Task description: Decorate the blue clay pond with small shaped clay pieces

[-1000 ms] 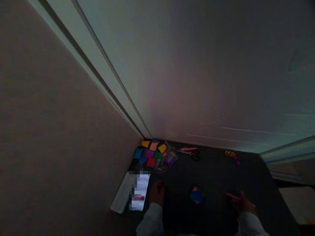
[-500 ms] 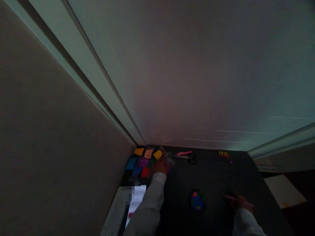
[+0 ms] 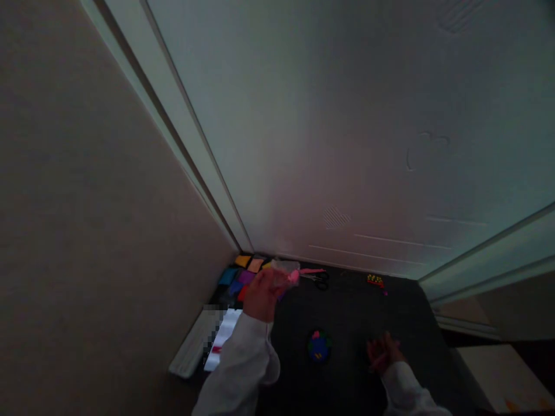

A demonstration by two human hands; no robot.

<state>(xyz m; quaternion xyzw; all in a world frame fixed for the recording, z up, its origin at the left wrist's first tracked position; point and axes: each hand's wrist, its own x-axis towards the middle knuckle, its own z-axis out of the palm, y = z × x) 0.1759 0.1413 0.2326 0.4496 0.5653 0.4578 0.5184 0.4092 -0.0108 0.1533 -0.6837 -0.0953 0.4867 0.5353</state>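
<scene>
My left hand (image 3: 260,297) is raised above the back left of the dark table, its fingers closed on a clear plastic bag (image 3: 281,267) with a pink lump (image 3: 293,276) inside, possibly modelling clay. Beneath and behind it lie several coloured packets, among them an orange-yellow packet (image 3: 243,261), a peach packet (image 3: 255,265) and a purple packet (image 3: 246,277). My right hand (image 3: 387,349) rests low on the right, curled round a slender pink tool (image 3: 378,360) whose exact kind is unclear. Between the hands sits a round blue piece (image 3: 319,351) with green, pink and yellow bits on it.
Black-handled scissors (image 3: 321,281) and a long pink strip (image 3: 313,270) lie near the wall. A red block with yellow dots (image 3: 375,280) is at the back right, beside a purple bit (image 3: 385,293). Bright white sheet (image 3: 223,341) at left. A white wall (image 3: 303,144) borders the table's back.
My left hand has lifted from the packets and now holds up the clear bag with the pink lump. My right hand has turned, its pink tool still held. The view has shifted.
</scene>
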